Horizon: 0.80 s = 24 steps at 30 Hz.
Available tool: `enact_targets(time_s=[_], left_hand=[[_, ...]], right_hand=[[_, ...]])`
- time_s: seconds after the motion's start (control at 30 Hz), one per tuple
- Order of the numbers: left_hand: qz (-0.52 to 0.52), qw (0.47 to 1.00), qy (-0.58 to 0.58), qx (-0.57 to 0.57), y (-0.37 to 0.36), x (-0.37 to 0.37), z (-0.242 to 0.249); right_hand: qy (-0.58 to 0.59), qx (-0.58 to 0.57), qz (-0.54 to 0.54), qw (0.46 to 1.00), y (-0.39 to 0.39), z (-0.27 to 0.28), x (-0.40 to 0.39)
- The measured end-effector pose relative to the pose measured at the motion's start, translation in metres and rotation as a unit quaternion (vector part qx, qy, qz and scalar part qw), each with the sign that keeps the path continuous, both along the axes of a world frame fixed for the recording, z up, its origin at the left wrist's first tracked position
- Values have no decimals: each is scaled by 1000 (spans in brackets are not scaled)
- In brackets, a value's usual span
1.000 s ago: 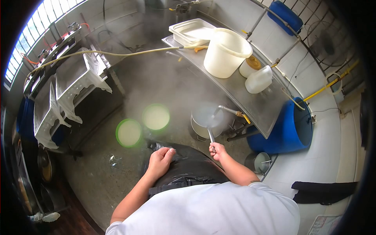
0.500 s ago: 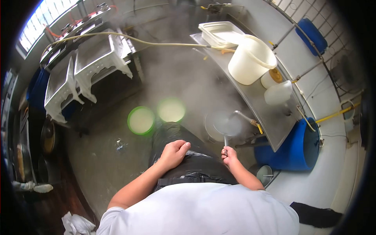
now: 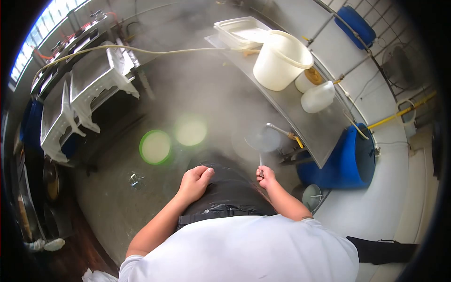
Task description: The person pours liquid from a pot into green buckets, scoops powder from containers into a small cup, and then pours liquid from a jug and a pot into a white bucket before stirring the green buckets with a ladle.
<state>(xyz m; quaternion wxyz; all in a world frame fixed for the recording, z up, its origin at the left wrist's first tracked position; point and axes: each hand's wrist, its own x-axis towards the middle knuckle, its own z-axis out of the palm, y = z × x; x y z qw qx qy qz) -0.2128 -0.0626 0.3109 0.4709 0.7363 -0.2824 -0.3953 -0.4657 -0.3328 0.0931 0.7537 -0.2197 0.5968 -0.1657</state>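
Closest to me is the person's white shirt (image 3: 239, 249), with shiny black clothing (image 3: 223, 188) below the belt. The left hand (image 3: 196, 183) rests against that black clothing, its grip drawn together, fingers curled and thumb laid along them; I can't tell whether anything is tucked inside. The right hand (image 3: 266, 176) has its grip clamped on the handle of a round dipper (image 3: 264, 140), which is held out in front, just beside the metal spout (image 3: 280, 129) with its yellow lever. Steam blurs the dipper's bowl, and I can't make out what it holds. The faint rim of a pot (image 3: 237, 145) shows beside and partly behind it.

Out on the wet floor (image 3: 110, 188), two green-rimmed tubs of pale contents stand close together, the left tub (image 3: 156, 147) a little nearer than the right tub (image 3: 191, 130). Over on the right, a big blue barrel (image 3: 329, 165) lies tipped at the end of the metal counter (image 3: 324, 136). Up on that counter sit a translucent jug (image 3: 318, 97), a brown-lidded container (image 3: 305, 83), a large white bucket (image 3: 277, 66) and, farthest along, a white tray (image 3: 239, 34). Across the room to the left, a pale hose (image 3: 141, 49) stretches above white plastic stands (image 3: 94, 84), with a barred window (image 3: 40, 37) beyond.
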Motion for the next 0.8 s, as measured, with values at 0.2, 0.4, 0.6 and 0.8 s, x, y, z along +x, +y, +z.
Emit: enact_targets(time_s=[0.2, 0.4, 0.6, 0.8], left_hand=[[-76, 996, 55, -11, -65, -4, -40], [-111, 914, 367, 135, -201, -50, -137], [-75, 847, 472, 234, -266, -95, -167], [-499, 858, -74, -101, -241, -61, -239]], right_hand=[[-29, 12, 10, 999, -15, 17, 11], [45, -1, 7, 999, -12, 66, 36], [-37, -18, 150, 988, 7, 117, 10], [441, -415, 360, 709, -118, 15, -81]])
